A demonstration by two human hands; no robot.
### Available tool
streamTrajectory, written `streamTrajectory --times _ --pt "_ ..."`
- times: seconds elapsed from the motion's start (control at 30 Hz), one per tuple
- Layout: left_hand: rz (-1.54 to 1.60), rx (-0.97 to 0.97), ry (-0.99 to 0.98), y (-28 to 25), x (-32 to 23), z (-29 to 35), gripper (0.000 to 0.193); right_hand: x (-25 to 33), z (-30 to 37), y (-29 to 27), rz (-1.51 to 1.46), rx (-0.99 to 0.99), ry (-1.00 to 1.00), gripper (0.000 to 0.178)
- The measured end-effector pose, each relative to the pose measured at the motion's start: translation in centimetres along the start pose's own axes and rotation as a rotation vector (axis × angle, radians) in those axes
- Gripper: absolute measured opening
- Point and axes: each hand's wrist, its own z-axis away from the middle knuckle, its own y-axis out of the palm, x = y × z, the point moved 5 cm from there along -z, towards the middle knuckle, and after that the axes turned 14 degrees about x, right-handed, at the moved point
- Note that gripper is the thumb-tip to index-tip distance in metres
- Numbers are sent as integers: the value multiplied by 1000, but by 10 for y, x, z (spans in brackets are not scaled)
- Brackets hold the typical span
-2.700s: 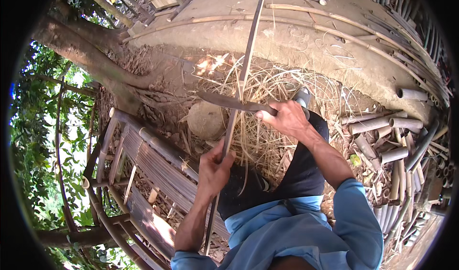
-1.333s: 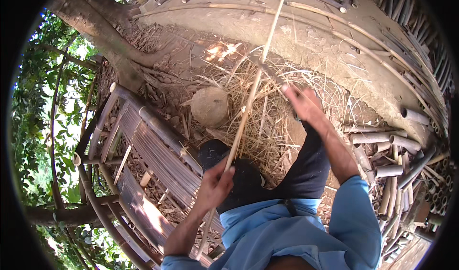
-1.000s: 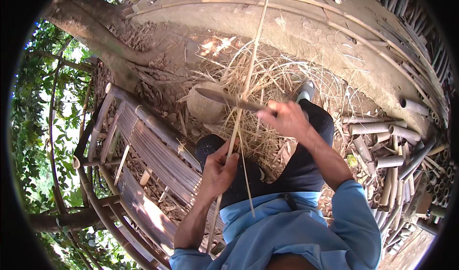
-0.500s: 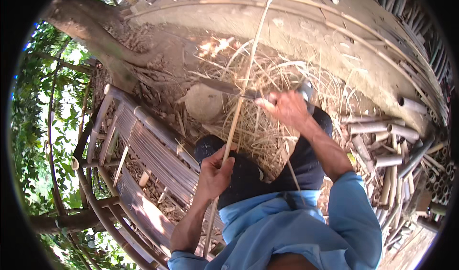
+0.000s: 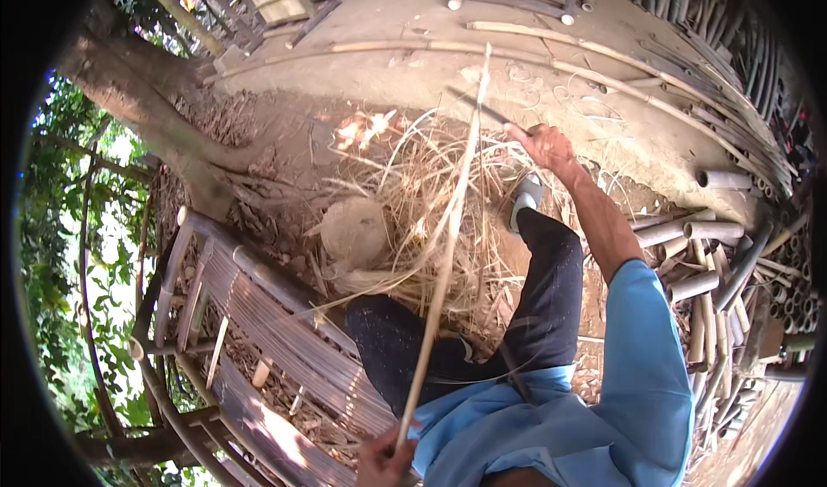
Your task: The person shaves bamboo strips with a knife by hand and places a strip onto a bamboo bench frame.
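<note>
Gripping a strip (image 5: 448, 254), our left hand (image 5: 383, 459) flanks a bench edge (image 5: 357, 388). Our right hand (image 5: 549, 146) clenches a knife (image 5: 494, 114), open ground (image 5: 396, 21) beyond.

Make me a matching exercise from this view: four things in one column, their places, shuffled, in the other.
Things:
1. knife
2. long pale strip
3. round block
4. slatted bench

Places:
A. on the ground, beside the pale shavings
B. in the left hand
C. in the picture's lower left
D. in the right hand

Pairs: 1-D, 2-B, 3-A, 4-C
</note>
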Motion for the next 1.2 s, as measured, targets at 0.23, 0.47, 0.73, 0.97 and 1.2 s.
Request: streamTrajectory --times 0.23,0.47,0.73,0.97,1.2 --pt "-108 -96 -53 -43 47 -7 31 7 -24 -10 -48 0 -95 82" --pt "-375 -220 132 -74 51 -15 30 5 -20 -43 -14 -63 3 90" --pt "-184 -165 199 -67 -26 -138 31 64 83 28 -381 -62 -335 81" --pt "-6 -85 185 -37 -84 -184 35 154 210 78 -197 21 -714 60" --pt "-19 -68 208 -21 -65 -175 34 131 163 45 -154 -55 -536 68"
